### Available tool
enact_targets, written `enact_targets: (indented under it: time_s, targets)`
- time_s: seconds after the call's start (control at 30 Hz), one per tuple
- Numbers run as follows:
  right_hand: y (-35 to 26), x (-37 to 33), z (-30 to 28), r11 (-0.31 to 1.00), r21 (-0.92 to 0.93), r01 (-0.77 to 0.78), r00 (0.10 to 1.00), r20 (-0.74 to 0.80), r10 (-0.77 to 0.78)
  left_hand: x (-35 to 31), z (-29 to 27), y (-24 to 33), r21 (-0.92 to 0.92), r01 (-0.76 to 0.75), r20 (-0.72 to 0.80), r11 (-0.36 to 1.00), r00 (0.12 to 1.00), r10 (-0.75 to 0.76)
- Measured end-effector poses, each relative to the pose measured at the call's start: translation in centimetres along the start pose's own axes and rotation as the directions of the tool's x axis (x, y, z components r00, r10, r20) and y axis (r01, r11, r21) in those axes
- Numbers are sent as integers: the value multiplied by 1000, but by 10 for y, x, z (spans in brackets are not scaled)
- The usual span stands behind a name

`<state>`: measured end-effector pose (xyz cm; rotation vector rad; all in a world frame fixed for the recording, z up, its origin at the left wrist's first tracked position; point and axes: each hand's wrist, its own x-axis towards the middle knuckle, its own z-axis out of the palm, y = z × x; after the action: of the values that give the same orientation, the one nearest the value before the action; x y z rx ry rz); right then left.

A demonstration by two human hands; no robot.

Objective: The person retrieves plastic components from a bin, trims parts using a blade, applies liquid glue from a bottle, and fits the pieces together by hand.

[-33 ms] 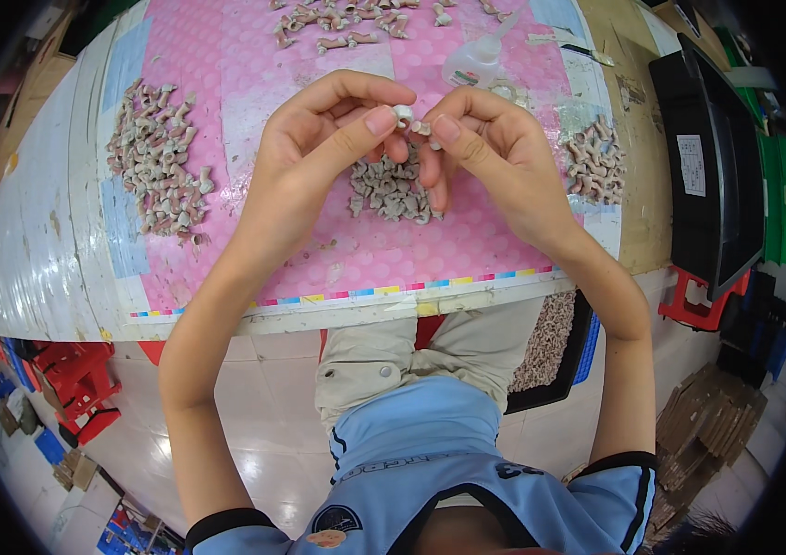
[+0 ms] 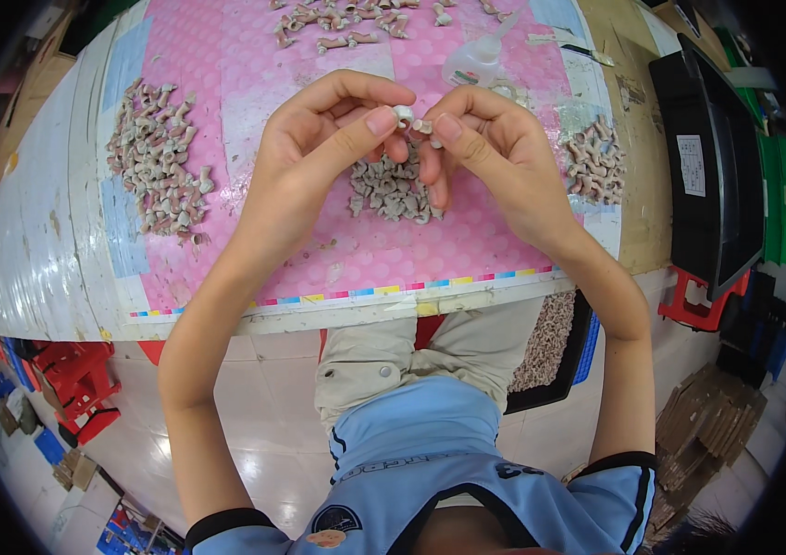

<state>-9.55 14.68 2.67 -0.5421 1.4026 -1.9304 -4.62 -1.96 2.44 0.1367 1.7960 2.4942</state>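
Above the pink-covered table, my left hand [image 2: 323, 139] pinches a small white hollow piece [image 2: 403, 114] between thumb and forefinger. Facing it, my right hand [image 2: 495, 148] grips a small beige-and-white piece [image 2: 422, 126], partly covered by the fingertips. The two pieces are very close; whether they touch I cannot tell. Below the fingers lies a pile of small white pieces [image 2: 391, 192], partly hidden by my hands. Just beyond my right hand is a translucent squeeze bottle [image 2: 473, 63] with a thin nozzle, tipped to the right.
Small pink-and-white bent pieces form a long pile [image 2: 157, 162] at left, a smaller pile [image 2: 594, 165] at right and a scattered group [image 2: 346, 18] at the far side. A thin dark-handled tool [image 2: 587, 54] lies far right. A black bin [image 2: 709, 166] stands beyond the table's right edge.
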Motion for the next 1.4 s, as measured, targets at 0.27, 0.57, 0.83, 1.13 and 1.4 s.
enact_targets:
  time_s: [0.27, 0.57, 0.83, 1.13, 1.4]
  targets:
    - [6, 1, 3, 996, 36, 77, 996, -51, -75, 0, -1, 0, 18, 12, 5, 1000, 1000, -12]
    - [3, -5, 8, 1000, -6, 12, 997, -75, -13, 0, 2, 3, 21, 37, 39, 999, 999, -38]
    - [11, -6, 11, 924, -126, 362, 932, 14, -363, 1, -1, 0, 3, 59, 7, 998, 998, -59]
    - [8, -8, 12, 884, -192, 427, 879, -143, -455, 1, -1, 2, -153, 129, 86, 980, 990, -116]
    - [11, -5, 8, 902, -150, 404, 892, -153, -425, 1, -3, -4, -206, 134, 122, 969, 986, -110]
